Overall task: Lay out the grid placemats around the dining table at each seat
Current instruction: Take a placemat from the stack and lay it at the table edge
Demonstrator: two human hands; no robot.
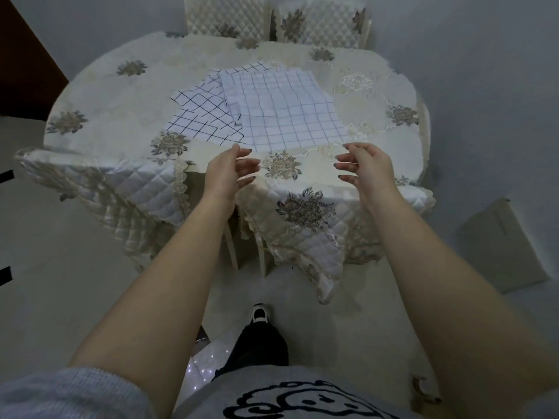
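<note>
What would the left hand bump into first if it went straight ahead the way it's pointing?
Probably the near edge of the pile of grid placemats, just beyond the thumb of the left hand. That hand seems to hover above the tablecloth, so its height is hard to judge.

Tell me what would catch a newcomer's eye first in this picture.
First, the overlapping pile of grid placemats, bright white in the middle of the cream, flower-patterned round table. Next, the left hand and right hand, both open and holding nothing, poised at the pile's near edge.
</note>
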